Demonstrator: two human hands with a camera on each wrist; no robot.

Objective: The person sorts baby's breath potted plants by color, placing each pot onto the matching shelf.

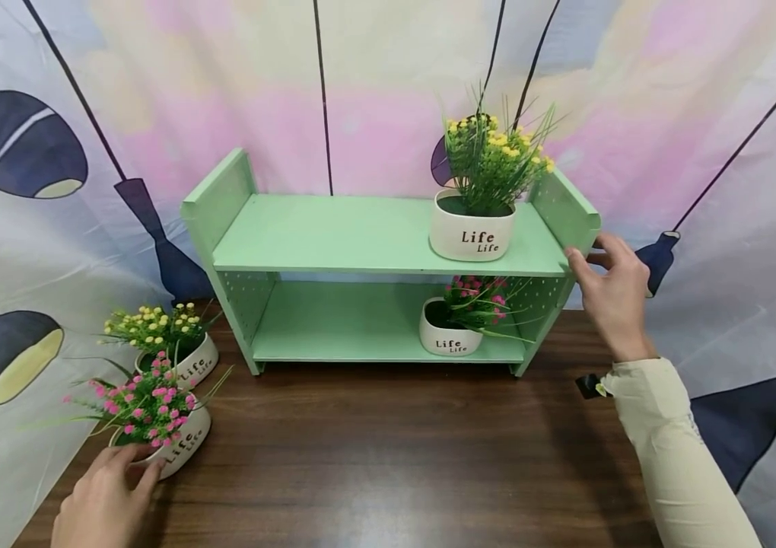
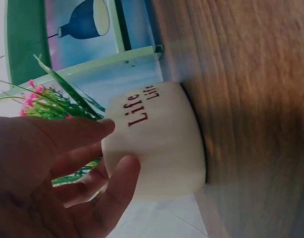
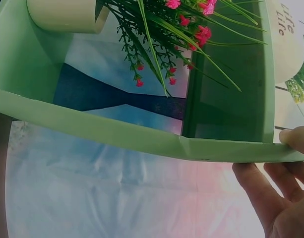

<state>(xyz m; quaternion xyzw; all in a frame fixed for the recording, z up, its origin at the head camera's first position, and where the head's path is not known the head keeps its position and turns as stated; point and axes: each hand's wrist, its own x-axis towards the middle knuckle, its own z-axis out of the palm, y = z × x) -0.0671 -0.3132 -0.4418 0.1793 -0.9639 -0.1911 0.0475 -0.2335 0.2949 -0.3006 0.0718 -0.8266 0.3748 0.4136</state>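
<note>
At the lower left of the head view, my left hand [image 1: 103, 495] grips the rim of a white oval flower pot with pink flowers [image 1: 186, 441]. Its fingertips bend over the rim in the left wrist view, where the pot [image 2: 156, 148] stands upright on the table. On the other side, my right hand [image 1: 610, 285] holds the right side panel of a two-tier green shelf [image 1: 333, 236]. The right wrist view has the thumb on one face of the panel [image 3: 142, 131] and the fingers on the other.
A yellow-flowered pot [image 1: 196, 361] stands behind the left-hand pot. Another yellow-flowered pot [image 1: 470, 232] sits on the shelf's upper tier, right side. Below it is a pink-flowered pot [image 1: 450, 335]. Patterned cloth [image 1: 388, 137] hangs behind the brown wooden table [image 1: 374, 449].
</note>
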